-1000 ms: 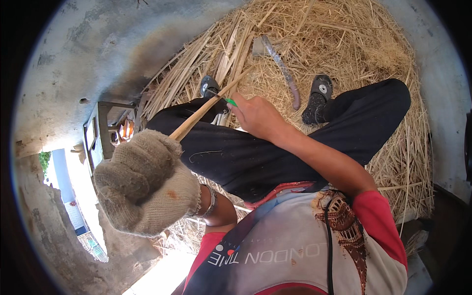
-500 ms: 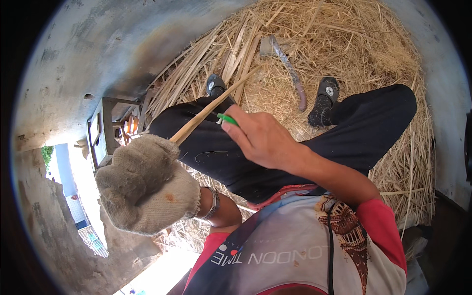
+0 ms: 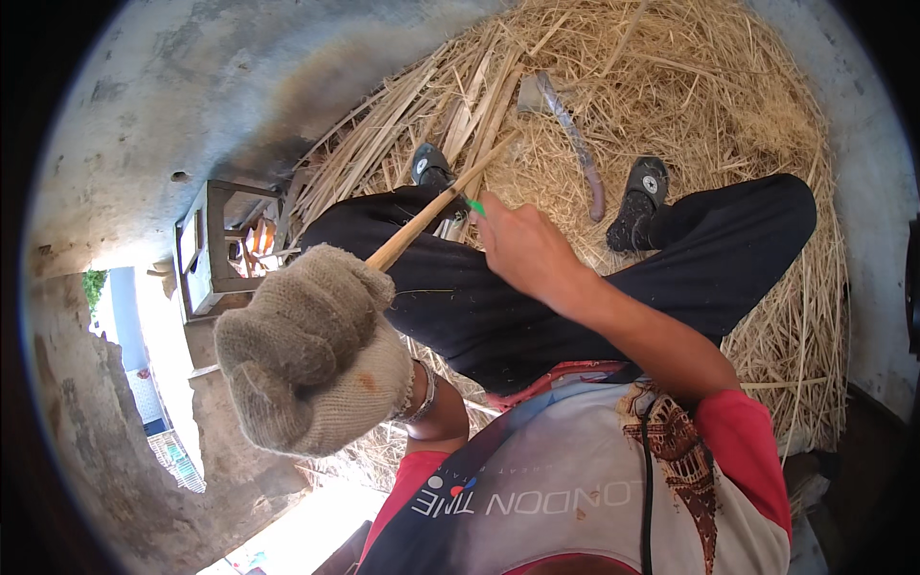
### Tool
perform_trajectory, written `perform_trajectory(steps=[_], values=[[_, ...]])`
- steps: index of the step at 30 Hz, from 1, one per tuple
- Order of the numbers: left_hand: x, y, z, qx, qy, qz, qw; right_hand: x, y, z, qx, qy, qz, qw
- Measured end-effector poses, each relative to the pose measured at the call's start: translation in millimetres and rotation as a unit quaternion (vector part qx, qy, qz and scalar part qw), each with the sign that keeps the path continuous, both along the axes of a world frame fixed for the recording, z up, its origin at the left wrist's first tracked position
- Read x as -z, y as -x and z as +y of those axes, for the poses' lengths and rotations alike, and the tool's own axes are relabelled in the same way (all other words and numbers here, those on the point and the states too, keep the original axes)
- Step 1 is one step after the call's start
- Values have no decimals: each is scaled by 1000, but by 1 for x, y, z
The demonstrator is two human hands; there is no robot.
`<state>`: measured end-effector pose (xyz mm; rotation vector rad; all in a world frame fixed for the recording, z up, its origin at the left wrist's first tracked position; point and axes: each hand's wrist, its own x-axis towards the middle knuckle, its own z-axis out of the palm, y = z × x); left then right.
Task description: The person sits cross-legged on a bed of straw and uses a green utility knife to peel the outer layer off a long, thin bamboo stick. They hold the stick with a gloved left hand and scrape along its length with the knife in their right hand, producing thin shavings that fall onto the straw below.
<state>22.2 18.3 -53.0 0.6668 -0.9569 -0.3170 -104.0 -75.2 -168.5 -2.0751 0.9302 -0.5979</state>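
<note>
My left hand (image 3: 311,355), in a soiled grey knitted glove, is closed around the near end of a pale wooden strip that looks like split bamboo (image 3: 417,226). The strip slants up and away to the right, tapering toward its far end above the straw. My bare right hand (image 3: 527,244) is closed on a small green-handled knife (image 3: 474,205). Most of the handle is hidden in the fingers. The short dark blade lies against the strip, about midway along its length, over my left lower leg.
Straw and shavings (image 3: 690,105) cover the floor around my feet. Long split strips (image 3: 383,149) are heaped by the left wall. A curved tool with a wrapped handle (image 3: 575,144) lies beyond my feet. At left stands a wooden frame (image 3: 206,259) beside a bright opening.
My left hand has shifted right with the strip. The right hand and knife have moved slightly up and right, along the strip toward its far end.
</note>
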Motion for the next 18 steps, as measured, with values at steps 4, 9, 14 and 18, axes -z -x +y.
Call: perform_trajectory(steps=[4,9,14,18], values=[[1,0,1,-10,12,17,1000,2,2,-5,-33,-23,-29,999],[8,-7,8,67,-18,-45,997,6,-2,4,-3,-30,-66,997],[8,-10,6,45,-15,-32,998,-4,5,1,-13,-60,5,998],[4,-10,0,35,-11,-23,999,-19,2,18,-44,3,-137,990]])
